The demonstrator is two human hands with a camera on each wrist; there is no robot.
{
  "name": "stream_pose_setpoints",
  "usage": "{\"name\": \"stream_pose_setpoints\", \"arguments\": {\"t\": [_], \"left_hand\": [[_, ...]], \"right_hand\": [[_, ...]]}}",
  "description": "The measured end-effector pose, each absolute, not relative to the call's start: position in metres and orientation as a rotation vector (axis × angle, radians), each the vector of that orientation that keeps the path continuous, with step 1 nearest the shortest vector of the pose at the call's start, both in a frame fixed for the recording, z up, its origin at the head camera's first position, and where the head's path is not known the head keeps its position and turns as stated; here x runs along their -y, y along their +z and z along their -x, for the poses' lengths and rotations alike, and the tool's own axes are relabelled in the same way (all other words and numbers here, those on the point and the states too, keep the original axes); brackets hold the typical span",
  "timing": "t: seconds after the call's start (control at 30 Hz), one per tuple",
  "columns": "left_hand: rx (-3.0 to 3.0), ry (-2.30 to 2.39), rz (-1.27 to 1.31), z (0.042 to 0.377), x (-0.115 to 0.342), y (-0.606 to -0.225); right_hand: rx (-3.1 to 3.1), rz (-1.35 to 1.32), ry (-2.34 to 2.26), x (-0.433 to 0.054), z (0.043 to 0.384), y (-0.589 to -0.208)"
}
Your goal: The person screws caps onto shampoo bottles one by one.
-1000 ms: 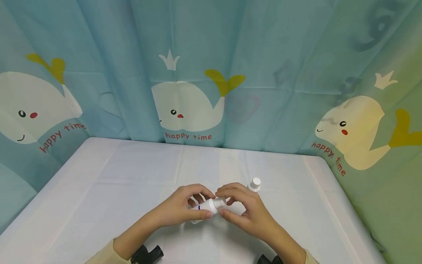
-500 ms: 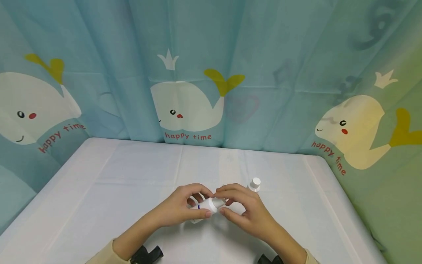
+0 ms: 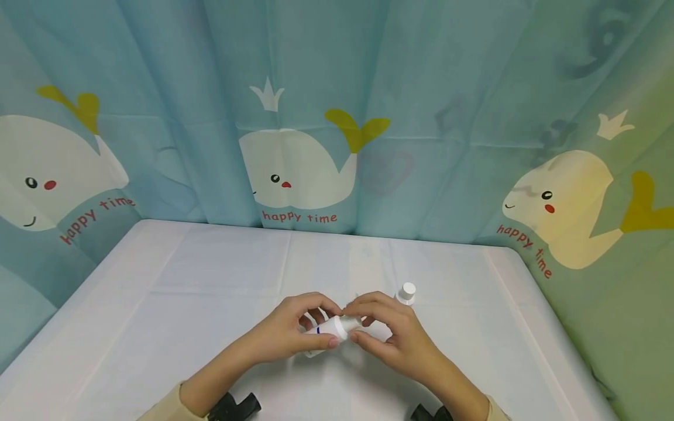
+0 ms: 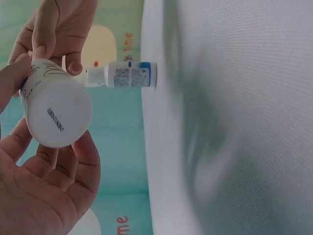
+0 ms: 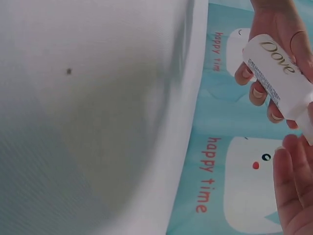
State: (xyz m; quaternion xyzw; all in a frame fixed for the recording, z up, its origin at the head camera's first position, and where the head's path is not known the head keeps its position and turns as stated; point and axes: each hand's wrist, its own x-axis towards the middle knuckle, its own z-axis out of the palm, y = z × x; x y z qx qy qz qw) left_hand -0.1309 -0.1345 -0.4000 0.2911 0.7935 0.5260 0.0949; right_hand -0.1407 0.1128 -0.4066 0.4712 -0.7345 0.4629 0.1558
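Observation:
A small white Dove bottle [image 3: 327, 331] is held tilted above the table, its pale cap [image 3: 350, 323] pointing right. My left hand [image 3: 286, 328] grips its body between thumb and fingers. My right hand [image 3: 392, 330] curls round the cap end, thumb below and fingers above. In the left wrist view the round base [image 4: 58, 115] of the bottle, with a dark printed code, faces the camera. Gold lettering on the bottle [image 5: 279, 73] shows in the right wrist view, where the cap is partly hidden by fingers.
Just beyond my right hand stands a second white bottle [image 3: 406, 294], upright, with a blue-marked label [image 4: 132, 76]. A white cloth covers the table [image 3: 221, 263]. Behind it hangs a blue-green curtain [image 3: 421, 193] printed with whales. Black wrist straps [image 3: 237, 406] show at the bottom.
Both hands stay nearly in place around the bottle. The cap's visible angle and the right fingertips shift slightly.

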Motion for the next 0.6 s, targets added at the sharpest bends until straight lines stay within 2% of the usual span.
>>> {"name": "stream_pose_setpoints", "arguments": {"t": [0.6], "left_hand": [[-2.376, 1.547, -0.891, 0.1310, 0.1341, -0.3998]], "right_hand": [[2.152, -1.295, 1.277, -0.1136, 0.1406, -0.4082]]}}
